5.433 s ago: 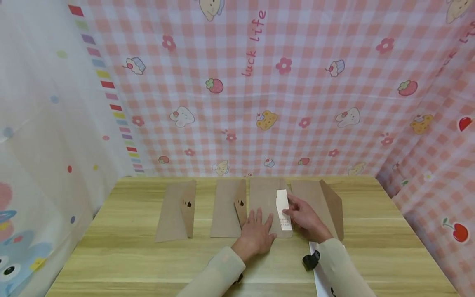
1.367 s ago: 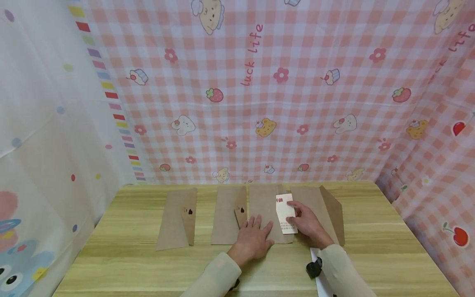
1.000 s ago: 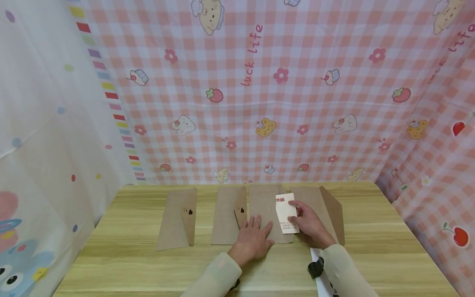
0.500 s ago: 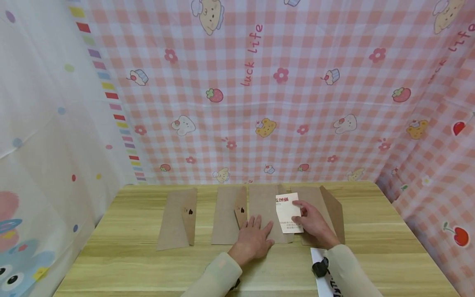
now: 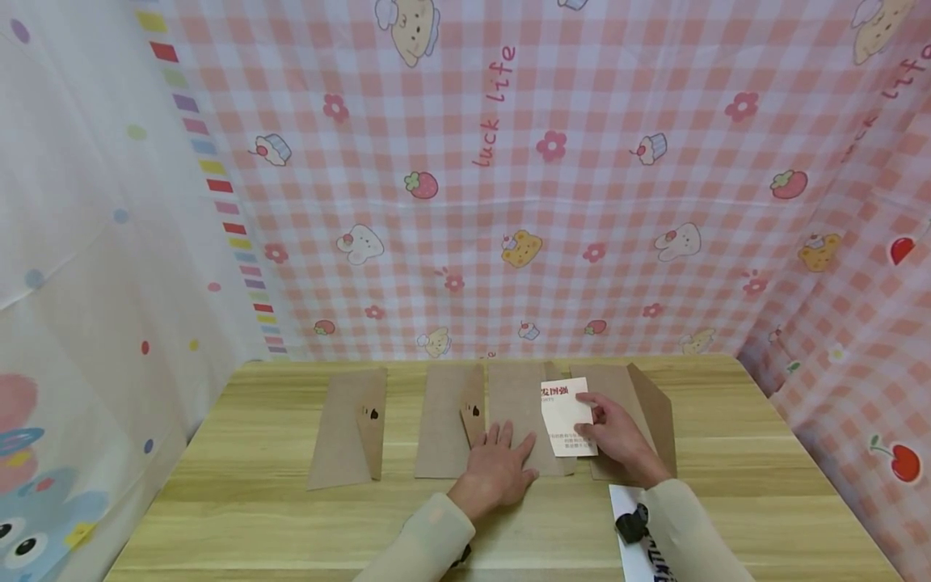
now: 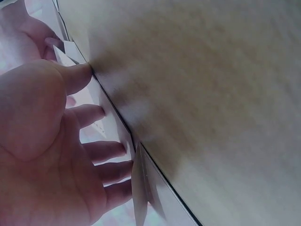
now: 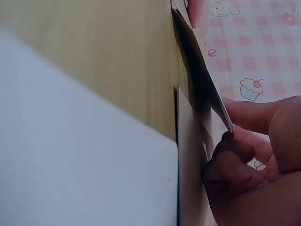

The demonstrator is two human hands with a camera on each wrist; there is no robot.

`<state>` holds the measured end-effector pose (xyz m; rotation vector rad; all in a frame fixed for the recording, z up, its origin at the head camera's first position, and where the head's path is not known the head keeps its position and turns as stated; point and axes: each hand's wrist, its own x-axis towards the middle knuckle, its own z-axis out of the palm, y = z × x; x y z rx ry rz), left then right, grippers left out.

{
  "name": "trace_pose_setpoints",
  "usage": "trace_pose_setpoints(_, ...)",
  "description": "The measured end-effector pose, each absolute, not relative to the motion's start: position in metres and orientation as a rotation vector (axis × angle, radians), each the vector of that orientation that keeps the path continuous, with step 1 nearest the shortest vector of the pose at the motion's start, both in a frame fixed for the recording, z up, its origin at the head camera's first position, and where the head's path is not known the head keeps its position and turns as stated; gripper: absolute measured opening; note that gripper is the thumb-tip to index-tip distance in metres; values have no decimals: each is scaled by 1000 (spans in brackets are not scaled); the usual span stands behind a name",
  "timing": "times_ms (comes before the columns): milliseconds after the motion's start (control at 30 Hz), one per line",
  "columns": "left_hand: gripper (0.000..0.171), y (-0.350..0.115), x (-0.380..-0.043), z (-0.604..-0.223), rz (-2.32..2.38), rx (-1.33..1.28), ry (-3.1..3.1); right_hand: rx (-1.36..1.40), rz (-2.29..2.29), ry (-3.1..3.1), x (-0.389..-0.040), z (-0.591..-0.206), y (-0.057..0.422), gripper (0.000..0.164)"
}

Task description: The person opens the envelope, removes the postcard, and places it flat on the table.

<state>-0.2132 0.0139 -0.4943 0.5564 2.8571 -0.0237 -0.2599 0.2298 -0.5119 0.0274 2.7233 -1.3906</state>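
My left hand lies flat with spread fingers, pressing on the third brown paper envelope from the left. In the left wrist view its fingertips meet the paper. My right hand pinches the right edge of a white card between thumb and fingers. Red and small dark printing shows on the card. The card's left end is hidden inside the third envelope, and the rest sticks out to the right, overlapping the fourth envelope in the head view.
Two more brown envelopes, the first and the second, lie to the left, each with a dark mark on its flap. A white sheet with black lettering lies partly under the right forearm. A checked curtain hangs behind the wooden table.
My right hand has moved right, drawing the card farther out of the third envelope, so more of its printing shows. The left hand has stayed in place on the envelope.
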Motion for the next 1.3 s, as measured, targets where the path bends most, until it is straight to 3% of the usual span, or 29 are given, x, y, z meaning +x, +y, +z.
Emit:
trace_pose_setpoints(700,57,14,-212,-494,-17,556,2854,-27,-1470,2721,-258,-516,241,35)
trace_pose_setpoints(1300,54,12,-214,-492,49,582,2826,-16,-1568,2639,-255,-516,252,37)
